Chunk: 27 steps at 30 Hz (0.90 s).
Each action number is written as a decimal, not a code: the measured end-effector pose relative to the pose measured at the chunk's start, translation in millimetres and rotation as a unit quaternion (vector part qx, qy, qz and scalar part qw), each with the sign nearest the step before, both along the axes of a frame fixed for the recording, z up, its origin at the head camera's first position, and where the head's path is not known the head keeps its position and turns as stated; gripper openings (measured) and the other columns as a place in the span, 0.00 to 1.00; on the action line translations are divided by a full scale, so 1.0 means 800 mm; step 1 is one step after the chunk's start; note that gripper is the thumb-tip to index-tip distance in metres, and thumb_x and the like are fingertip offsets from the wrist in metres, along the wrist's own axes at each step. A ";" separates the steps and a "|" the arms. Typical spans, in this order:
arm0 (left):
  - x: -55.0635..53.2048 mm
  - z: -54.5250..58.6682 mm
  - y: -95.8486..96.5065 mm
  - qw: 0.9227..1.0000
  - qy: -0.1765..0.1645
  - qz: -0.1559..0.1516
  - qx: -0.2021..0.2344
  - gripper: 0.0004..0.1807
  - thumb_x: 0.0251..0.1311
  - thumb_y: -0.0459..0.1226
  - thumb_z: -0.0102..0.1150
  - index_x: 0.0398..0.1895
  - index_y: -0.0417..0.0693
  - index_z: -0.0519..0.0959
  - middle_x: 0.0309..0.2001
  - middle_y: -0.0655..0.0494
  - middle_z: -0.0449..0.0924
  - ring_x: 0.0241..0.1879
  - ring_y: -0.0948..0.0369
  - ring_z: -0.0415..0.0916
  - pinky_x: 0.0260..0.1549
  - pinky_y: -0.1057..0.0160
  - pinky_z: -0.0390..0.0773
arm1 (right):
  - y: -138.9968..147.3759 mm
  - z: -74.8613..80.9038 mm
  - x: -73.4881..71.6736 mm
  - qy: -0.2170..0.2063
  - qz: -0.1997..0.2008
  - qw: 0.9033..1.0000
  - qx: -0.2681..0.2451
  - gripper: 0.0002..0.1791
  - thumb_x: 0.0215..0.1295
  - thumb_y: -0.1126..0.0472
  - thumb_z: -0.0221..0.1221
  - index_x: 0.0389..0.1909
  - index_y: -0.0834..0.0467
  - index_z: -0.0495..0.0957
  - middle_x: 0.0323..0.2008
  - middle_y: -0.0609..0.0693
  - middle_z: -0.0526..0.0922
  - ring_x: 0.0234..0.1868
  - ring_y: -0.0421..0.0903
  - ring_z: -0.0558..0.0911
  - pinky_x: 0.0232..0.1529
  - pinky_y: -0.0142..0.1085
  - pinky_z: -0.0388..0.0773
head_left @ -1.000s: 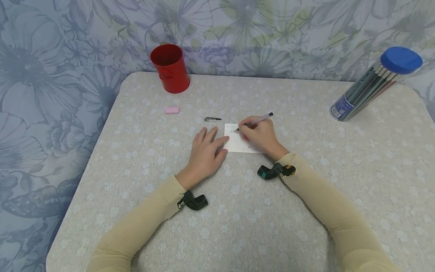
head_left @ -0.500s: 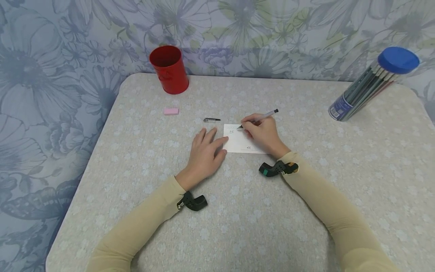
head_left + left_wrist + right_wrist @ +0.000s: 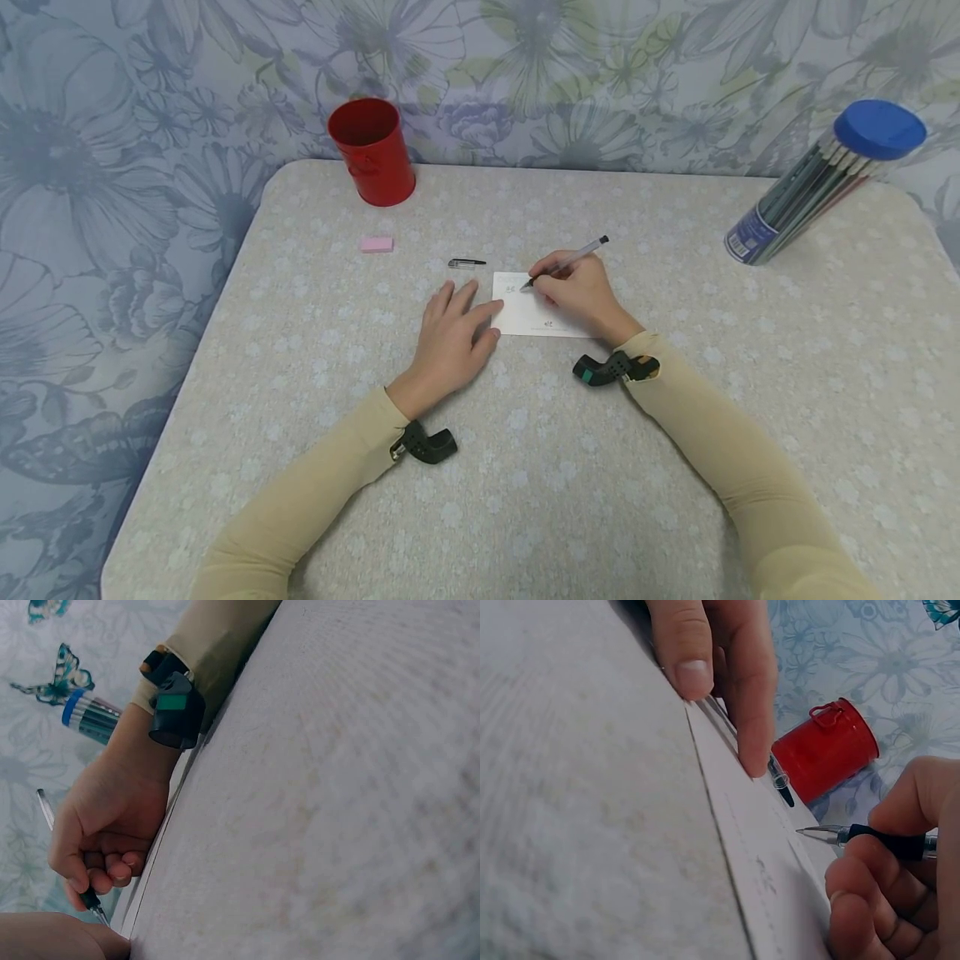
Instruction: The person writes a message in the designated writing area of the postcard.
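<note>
A pen (image 3: pixel 576 256) slants over the white card (image 3: pixel 517 318) on the tabletop (image 3: pixel 540 500), pinched in the right hand (image 3: pixel 583 292). The left hand (image 3: pixel 452 337) lies spread, gripping nothing, its index fingertip at the card's left edge. Nearby lies a pen cap (image 3: pixel 467 263); farther off, a pink eraser (image 3: pixel 377 245), red bucket (image 3: pixel 381 167) and blue-lidded tube (image 3: pixel 752 237).
</note>
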<state>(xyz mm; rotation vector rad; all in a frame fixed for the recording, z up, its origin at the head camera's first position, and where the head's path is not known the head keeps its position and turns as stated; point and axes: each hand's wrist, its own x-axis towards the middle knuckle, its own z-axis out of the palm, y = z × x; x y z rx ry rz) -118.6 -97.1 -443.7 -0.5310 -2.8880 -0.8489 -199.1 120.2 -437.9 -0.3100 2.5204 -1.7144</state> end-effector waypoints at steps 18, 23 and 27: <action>-0.001 -0.001 -0.001 1.000 0.003 -0.001 -0.005 0.21 0.69 0.39 0.58 0.63 0.48 0.80 0.73 0.35 0.66 0.75 0.29 0.54 0.71 0.27 0.53 | -0.003 -0.004 0.001 0.058 0.005 0.998 0.032 0.07 0.62 0.63 0.62 0.34 0.57 0.88 0.21 0.54 0.86 0.17 0.41 0.78 0.23 0.29 0.71; -0.001 0.001 0.000 1.000 0.003 -0.001 -0.003 0.21 0.69 0.39 0.58 0.63 0.48 0.80 0.73 0.35 0.66 0.75 0.29 0.53 0.72 0.27 0.53 | -0.004 -0.004 0.002 0.063 0.008 0.997 0.041 0.07 0.62 0.63 0.62 0.34 0.56 0.89 0.19 0.54 0.85 0.17 0.40 0.77 0.21 0.28 0.69; 0.000 0.000 0.000 1.000 0.002 0.000 -0.002 0.21 0.69 0.39 0.58 0.64 0.48 0.80 0.73 0.35 0.66 0.75 0.29 0.53 0.72 0.27 0.53 | -0.004 -0.003 0.002 0.067 0.006 0.997 0.048 0.07 0.62 0.63 0.62 0.34 0.56 0.89 0.20 0.54 0.86 0.17 0.40 0.79 0.22 0.28 0.70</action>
